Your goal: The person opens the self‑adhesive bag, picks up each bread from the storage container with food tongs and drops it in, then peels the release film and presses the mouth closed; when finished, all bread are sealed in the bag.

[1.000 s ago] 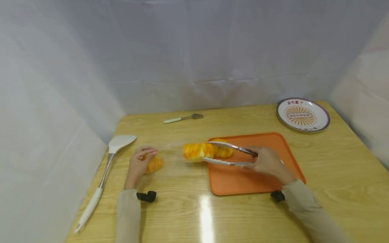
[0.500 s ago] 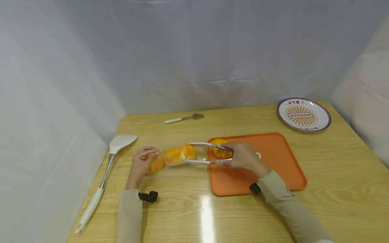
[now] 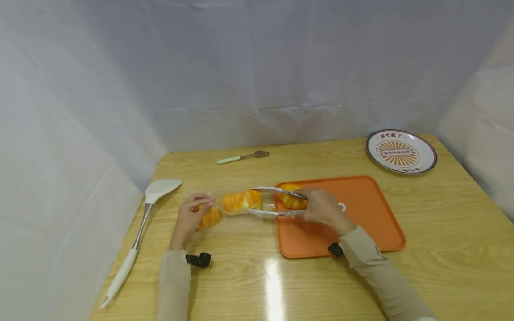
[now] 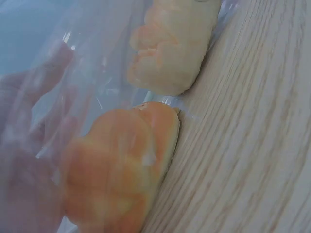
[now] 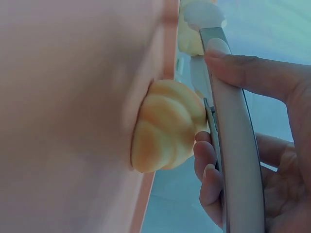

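Note:
My left hand pinches the edge of a clear plastic bag. Beside it, a golden bread roll lies inside the bag; the plastic covers it in the left wrist view. My right hand grips metal tongs with pale tips, thumb on one arm and fingers curled on the other. Between the tong tips is a longer bread, also within the bag, close to the first roll. A ridged, croissant-like bread rests on the left edge of the orange tray, partly behind the tongs.
At the left lies a long white-headed spatula. A fork with a pale green handle is near the back edge. The back right corner bears a patterned plate. Sheeting hangs behind and at both sides of the wooden table.
My right hand has moved left with the tongs, carrying the longer bread from the tray's edge deeper into the bag. My left hand has shifted slightly right, still holding the bag.

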`<state>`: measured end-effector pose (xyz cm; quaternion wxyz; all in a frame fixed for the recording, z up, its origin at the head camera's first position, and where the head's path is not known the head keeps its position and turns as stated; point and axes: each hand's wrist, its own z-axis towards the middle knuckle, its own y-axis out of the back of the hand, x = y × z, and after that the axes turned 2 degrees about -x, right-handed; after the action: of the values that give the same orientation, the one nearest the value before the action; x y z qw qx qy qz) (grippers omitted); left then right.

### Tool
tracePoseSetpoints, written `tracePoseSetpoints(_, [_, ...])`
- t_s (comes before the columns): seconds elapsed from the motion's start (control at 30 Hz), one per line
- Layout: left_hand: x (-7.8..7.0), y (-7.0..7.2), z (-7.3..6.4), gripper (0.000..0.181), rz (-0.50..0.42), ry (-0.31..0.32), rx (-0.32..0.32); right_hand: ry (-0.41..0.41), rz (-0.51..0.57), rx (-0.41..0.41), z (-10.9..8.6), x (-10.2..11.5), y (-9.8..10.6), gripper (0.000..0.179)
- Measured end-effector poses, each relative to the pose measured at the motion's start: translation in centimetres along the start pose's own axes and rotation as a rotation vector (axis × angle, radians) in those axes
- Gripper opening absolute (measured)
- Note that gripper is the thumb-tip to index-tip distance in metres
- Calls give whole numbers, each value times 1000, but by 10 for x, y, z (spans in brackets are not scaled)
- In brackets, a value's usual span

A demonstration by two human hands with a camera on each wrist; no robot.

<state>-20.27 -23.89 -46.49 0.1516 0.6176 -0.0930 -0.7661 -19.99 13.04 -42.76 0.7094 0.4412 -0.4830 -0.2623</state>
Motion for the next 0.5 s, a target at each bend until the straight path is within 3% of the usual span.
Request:
tracePoseSetpoints(0.3, [-2, 1, 1, 25, 68, 11, 15, -32, 22, 48, -7, -4, 9, 63])
tracePoseSetpoints(0.5, [-4, 3, 1, 24, 112, 5, 30, -74, 55, -4, -27, -21, 21, 63])
